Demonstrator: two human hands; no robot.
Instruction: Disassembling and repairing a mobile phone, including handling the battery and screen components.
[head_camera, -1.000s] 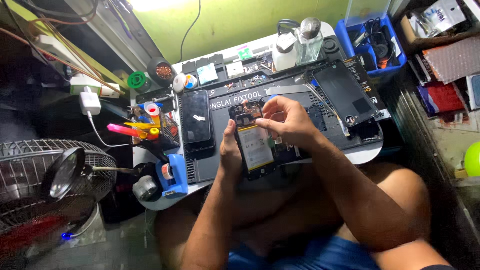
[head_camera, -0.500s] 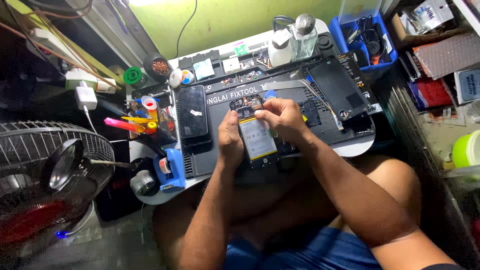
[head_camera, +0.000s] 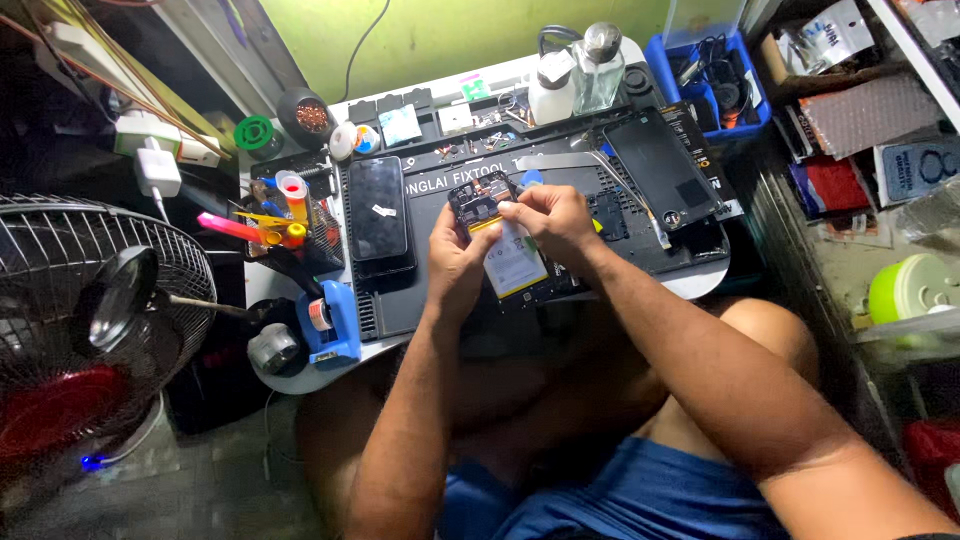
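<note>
An opened phone (head_camera: 505, 250) with its back cover off lies over the black work mat (head_camera: 440, 300), showing a pale battery and a circuit board at the top. My left hand (head_camera: 455, 262) grips the phone's left edge. My right hand (head_camera: 545, 220) is pinched over the top of the phone near the board; a small blue-tipped tool seems to stick out behind its fingers. A second black phone (head_camera: 378, 212) lies face up on the mat to the left.
A black phone panel (head_camera: 660, 170) rests at the mat's right end. Two bottles (head_camera: 580, 70) and a blue bin (head_camera: 715, 85) stand at the back. A tool holder (head_camera: 285, 215) and a blue tape dispenser (head_camera: 330, 320) sit left, beside a fan (head_camera: 90, 330).
The hands and the opened phone stay in the same place on the mat. My right fingers have shifted slightly over the phone's top end. The camera has moved a little.
</note>
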